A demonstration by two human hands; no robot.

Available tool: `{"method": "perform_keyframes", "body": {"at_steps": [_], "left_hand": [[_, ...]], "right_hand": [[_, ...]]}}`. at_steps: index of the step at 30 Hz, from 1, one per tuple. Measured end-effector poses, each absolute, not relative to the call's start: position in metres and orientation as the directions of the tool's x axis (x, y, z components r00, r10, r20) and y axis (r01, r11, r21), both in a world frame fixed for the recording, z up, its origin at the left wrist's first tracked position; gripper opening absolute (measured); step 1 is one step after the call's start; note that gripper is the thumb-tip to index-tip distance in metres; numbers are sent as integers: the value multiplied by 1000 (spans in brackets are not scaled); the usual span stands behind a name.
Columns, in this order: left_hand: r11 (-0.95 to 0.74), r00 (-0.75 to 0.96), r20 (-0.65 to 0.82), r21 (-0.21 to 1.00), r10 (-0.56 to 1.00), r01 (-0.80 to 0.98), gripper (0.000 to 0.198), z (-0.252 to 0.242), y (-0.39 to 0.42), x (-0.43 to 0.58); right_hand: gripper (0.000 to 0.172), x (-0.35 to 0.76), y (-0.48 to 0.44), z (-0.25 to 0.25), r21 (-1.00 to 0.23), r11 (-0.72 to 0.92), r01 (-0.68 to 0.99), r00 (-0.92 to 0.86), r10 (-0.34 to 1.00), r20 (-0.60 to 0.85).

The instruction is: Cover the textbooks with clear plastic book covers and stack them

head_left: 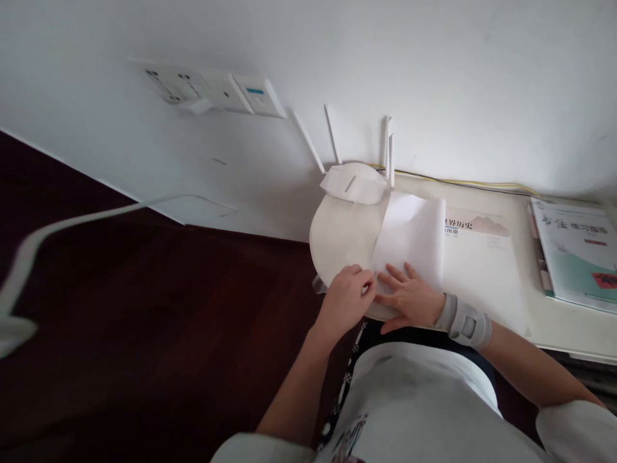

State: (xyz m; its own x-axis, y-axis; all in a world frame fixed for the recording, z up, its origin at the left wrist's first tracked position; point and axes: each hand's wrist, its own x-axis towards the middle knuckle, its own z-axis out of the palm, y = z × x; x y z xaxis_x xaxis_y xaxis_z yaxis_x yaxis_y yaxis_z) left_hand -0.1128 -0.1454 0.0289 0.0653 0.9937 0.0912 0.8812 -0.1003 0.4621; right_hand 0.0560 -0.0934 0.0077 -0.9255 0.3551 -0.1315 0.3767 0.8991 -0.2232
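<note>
A sheet of white paper [409,231], with a fold along its right side, lies on the rounded end of a cream tabletop [332,231]. My right hand [409,301] rests on the paper's lower part, fingers spread and pressed flat; a grey band circles that wrist. At the paper's lower left edge, my left hand [346,297] is closed, its fingers curled and pinched together. A small pale spot shows between those fingers, too small to name. Whether they grip the paper's edge is hidden.
A white router [354,183] with upright antennas stands behind the paper, against the wall. To the right lie a cream book [482,270] and a stack of books [573,251]. Yellow and black cables [457,182] run along the wall. Sockets [173,87] and a white cord [96,214] are left.
</note>
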Motion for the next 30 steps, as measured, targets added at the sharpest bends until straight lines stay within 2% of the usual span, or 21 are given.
{"method": "perform_keyframes", "body": {"at_steps": [5,11,14,17,19,21,24,25,27,28,30], "left_hand": [[-225,179,142,455,973,862,18,27,-147,-113],[-290,212,235,383,949,877,18,18,-149,-111],[-293,206,271,337,940,895,17,12,-150,-109],[-272,162,308,360,937,892,14,4,-150,-109],[-255,130,329,372,935,892,13,-1,-149,-109],[-252,124,342,361,931,898,13,-4,-149,-108],[-284,166,351,319,922,904,15,-6,-149,-102],[-288,172,358,302,918,909,16,-6,-149,-99],[-293,185,372,258,909,921,16,-5,-152,-90],[-314,210,385,229,899,921,18,-5,-153,-84],[-426,336,406,155,850,891,35,-6,-157,-70]], "right_hand": [[74,47,-92,9,-207,890,405,-913,383,-138],[73,45,-86,6,-257,904,343,-937,308,-166],[68,43,-86,6,-268,904,334,-939,292,-185],[71,52,-85,14,-309,893,328,-941,281,-187],[71,68,-75,22,-370,871,322,-947,293,-135],[66,89,-56,26,-416,826,380,-907,421,5],[67,118,-12,16,-463,658,594,-624,740,252],[71,124,2,9,-494,582,646,-516,810,281],[82,130,23,-10,-539,468,700,-404,882,241],[85,130,29,-19,-539,440,718,-388,896,214],[88,127,31,-34,-505,438,744,-400,897,189]]}}
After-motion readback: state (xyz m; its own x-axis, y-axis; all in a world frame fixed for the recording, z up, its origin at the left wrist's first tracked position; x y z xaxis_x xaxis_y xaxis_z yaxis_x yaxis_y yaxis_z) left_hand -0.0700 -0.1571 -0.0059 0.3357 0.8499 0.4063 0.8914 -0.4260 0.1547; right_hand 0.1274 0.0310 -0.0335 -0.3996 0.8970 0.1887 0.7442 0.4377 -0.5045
